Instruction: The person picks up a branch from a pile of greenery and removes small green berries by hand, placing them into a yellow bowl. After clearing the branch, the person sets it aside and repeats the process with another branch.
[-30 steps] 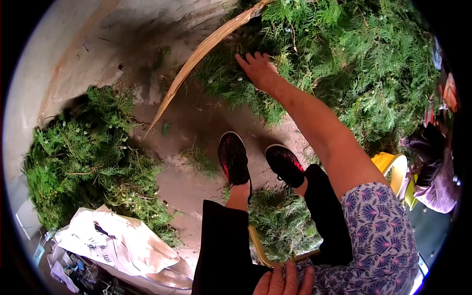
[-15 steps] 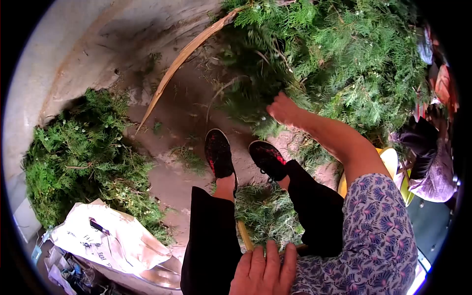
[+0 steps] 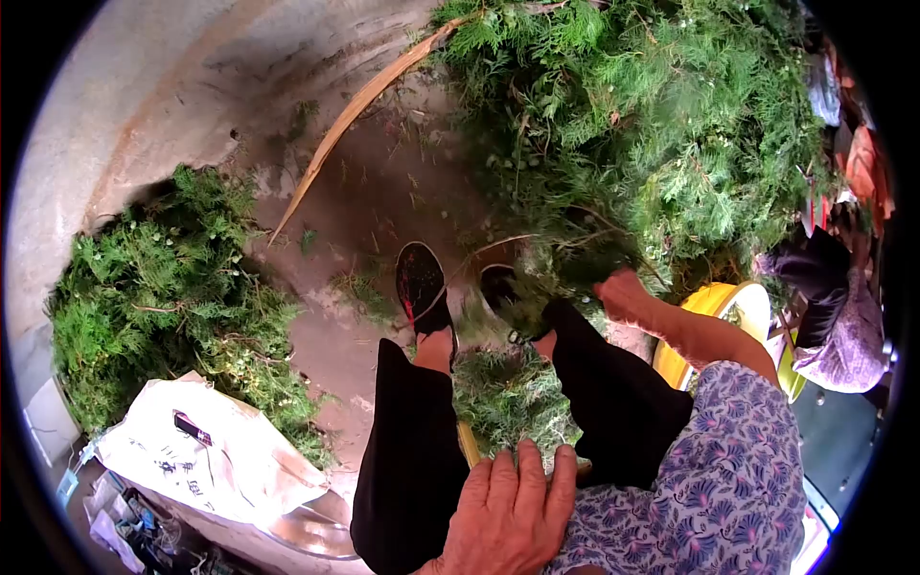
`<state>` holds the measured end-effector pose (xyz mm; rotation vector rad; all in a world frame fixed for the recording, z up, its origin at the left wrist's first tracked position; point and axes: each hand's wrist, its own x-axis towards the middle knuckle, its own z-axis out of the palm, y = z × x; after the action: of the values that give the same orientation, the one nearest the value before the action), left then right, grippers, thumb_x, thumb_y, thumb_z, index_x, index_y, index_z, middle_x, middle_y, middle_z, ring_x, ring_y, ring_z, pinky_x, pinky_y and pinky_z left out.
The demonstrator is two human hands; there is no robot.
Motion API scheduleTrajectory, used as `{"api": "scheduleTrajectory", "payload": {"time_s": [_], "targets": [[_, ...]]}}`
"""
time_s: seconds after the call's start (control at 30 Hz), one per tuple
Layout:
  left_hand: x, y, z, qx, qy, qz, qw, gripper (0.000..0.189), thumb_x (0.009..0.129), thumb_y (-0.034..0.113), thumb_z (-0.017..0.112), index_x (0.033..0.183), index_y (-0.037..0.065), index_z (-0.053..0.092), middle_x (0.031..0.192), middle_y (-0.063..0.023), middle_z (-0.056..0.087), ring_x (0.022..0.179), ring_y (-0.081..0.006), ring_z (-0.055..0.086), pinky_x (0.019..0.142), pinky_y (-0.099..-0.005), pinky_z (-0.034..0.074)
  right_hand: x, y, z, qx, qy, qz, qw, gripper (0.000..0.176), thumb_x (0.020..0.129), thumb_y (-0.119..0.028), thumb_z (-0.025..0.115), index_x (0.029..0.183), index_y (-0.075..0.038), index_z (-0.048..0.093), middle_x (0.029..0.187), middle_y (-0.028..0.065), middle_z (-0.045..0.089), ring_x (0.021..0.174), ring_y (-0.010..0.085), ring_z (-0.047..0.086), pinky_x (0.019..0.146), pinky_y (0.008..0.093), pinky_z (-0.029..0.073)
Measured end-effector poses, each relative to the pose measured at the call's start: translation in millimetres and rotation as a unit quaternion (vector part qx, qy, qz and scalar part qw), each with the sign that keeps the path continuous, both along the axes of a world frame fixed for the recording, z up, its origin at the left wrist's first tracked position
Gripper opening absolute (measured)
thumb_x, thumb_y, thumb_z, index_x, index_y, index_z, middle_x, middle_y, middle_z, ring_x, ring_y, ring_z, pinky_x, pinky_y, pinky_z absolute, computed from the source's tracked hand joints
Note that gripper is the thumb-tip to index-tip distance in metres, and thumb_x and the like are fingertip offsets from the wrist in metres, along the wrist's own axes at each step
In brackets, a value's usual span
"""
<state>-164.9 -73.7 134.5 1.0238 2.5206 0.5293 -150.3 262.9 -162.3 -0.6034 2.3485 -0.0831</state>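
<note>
My right hand (image 3: 623,295) is closed around a leafy evergreen branch (image 3: 575,261), its fingers partly hidden by blurred foliage. The branch hangs beside my right knee, and its sprigs overlap my right shoe (image 3: 498,286). My left hand (image 3: 517,508) lies with fingers stretched out on my lap, holding nothing. A yellow strip (image 3: 469,443) shows just beyond its fingertips. Between my legs lies a small heap of green sprigs (image 3: 513,398). The large pile of evergreen branches (image 3: 671,125) rises ahead and to the right of my right hand.
Another evergreen pile (image 3: 163,297) lies at left, behind a pale sack (image 3: 206,455) with a dark object (image 3: 193,427) on it. A long curved wooden strip (image 3: 359,105) leans by the wall. A yellow basin (image 3: 695,316) stands at right, near purple cloth (image 3: 848,335).
My right hand has drawn back from the large pile toward my right knee, bringing the branch with it. My left hand stays on my lap.
</note>
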Motion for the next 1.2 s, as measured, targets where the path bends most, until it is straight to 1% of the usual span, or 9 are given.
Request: {"api": "scheduleTrajectory", "payload": {"time_s": [0.33, 0.53, 0.67, 0.73, 0.87, 0.93, 0.97, 1.1, 1.2], "targets": [[22.0, -1.8, -18.1, 0.052, -0.027, 0.025, 0.998, 0.029, 0.087, 0.019, 0.053, 0.109, 0.002, 0.059, 0.092, -0.0198, 0.061, 0.083, -0.0290, 0.061, 0.076, -0.0388, 0.049, 4.5, -27.4, 63.5, 0.066, -0.037, -0.110, 0.991, 0.027, 0.060, -0.012, 0.064, 0.086, -0.008, 0.060, 0.065, 0.0158, 0.060, 0.067, 0.0377, 0.060, 0.062, 0.0479, 0.047], [19.7, -5.6, -11.8, 0.053, 0.017, 0.040, 0.998, 0.033, 0.079, 0.011, 0.051, 0.110, 0.001, 0.055, 0.103, -0.0164, 0.055, 0.092, -0.0278, 0.055, 0.082, -0.0368, 0.044, -32.0, -33.5, 33.4, 0.063, -0.072, -0.215, 0.972, 0.046, 0.064, -0.011, 0.068, 0.107, -0.007, 0.054, 0.092, 0.0205, 0.059, 0.088, 0.0371, 0.058, 0.073, 0.0451, 0.048], [9.4, -6.0, -0.7, 0.004, -0.030, -0.009, 1.000, 0.034, 0.079, 0.010, 0.049, 0.112, 0.002, 0.055, 0.104, -0.0160, 0.056, 0.093, -0.0270, 0.055, 0.082, -0.0356, 0.044, -14.1, -55.7, 25.1, -0.027, -0.101, -0.128, 0.986, 0.049, 0.069, -0.021, 0.071, 0.111, -0.004, 0.052, 0.111, 0.0177, 0.052, 0.109, 0.0349, 0.048, 0.091, 0.0447, 0.043], [11.1, -3.4, -1.9, 0.006, -0.007, -0.003, 1.000, 0.035, 0.079, 0.010, 0.049, 0.113, 0.002, 0.054, 0.105, -0.0161, 0.056, 0.094, -0.0270, 0.055, 0.083, -0.0356, 0.044, -12.6, -73.5, 35.8, -0.192, -0.117, -0.156, 0.962, 0.072, 0.067, -0.031, 0.076, 0.124, -0.002, 0.042, 0.124, 0.0181, 0.042, 0.120, 0.0347, 0.037, 0.097, 0.0459, 0.038], [8.9, 0.2, -0.9, 0.000, 0.011, -0.005, 1.000, 0.037, 0.079, 0.010, 0.050, 0.115, 0.003, 0.053, 0.109, -0.0166, 0.055, 0.096, -0.0270, 0.054, 0.084, -0.0358, 0.043, -47.4, -106.3, 49.1, -0.104, -0.004, -0.028, 0.994, 0.092, 0.064, -0.042, 0.077, 0.133, -0.003, 0.030, 0.131, 0.0224, 0.036, 0.124, 0.0374, 0.034, 0.101, 0.0512, 0.032], [8.7, 1.6, 0.2, -0.004, 0.012, -0.011, 1.000, 0.038, 0.079, 0.010, 0.050, 0.116, 0.003, 0.053, 0.109, -0.0167, 0.055, 0.096, -0.0270, 0.054, 0.084, -0.0361, 0.043, -70.8, -114.4, 54.8, -0.010, 0.234, -0.067, 0.970, 0.110, 0.056, -0.043, 0.081, 0.141, -0.009, 0.019, 0.139, 0.0266, 0.025, 0.127, 0.0429, 0.030, 0.101, 0.0549, 0.029], [8.7, 2.7, 0.6, -0.008, 0.015, -0.014, 1.000, 0.038, 0.079, 0.010, 0.050, 0.116, 0.003, 0.053, 0.109, -0.0167, 0.055, 0.096, -0.0270, 0.054, 0.084, -0.0365, 0.043, -77.7, -107.7, 41.5, -0.009, 0.234, -0.069, 0.970, 0.110, 0.056, -0.043, 0.081, 0.141, -0.009, 0.019, 0.139, 0.0266, 0.025, 0.127, 0.0429, 0.030, 0.101, 0.0549, 0.029], [9.0, 6.1, -2.0, -0.010, 0.020, -0.018, 1.000, 0.038, 0.079, 0.010, 0.050, 0.116, 0.003, 0.053, 0.109, -0.0173, 0.055, 0.096, -0.0274, 0.054, 0.084, -0.0367, 0.044, -96.0, -83.6, -1.9, 0.121, -0.035, -0.419, 0.899, 0.125, 0.060, -0.043, 0.081, 0.143, -0.015, -0.009, 0.142, 0.0321, 0.013, 0.128, 0.0474, 0.027, 0.099, 0.0562, 0.032], [8.4, 8.3, -2.9, 0.007, -0.015, -0.009, 1.000, 0.038, 0.080, 0.010, 0.051, 0.117, 0.002, 0.052, 0.108, -0.0181, 0.054, 0.095, -0.0280, 0.054, 0.084, -0.0373, 0.044, -75.7, -76.9, -18.5, 0.124, -0.044, -0.415, 0.900, 0.123, 0.062, -0.039, 0.081, 0.143, -0.016, -0.010, 0.125, 0.0294, 0.041, 0.112, 0.0411, 0.048, 0.091, 0.0486, 0.041]]}}
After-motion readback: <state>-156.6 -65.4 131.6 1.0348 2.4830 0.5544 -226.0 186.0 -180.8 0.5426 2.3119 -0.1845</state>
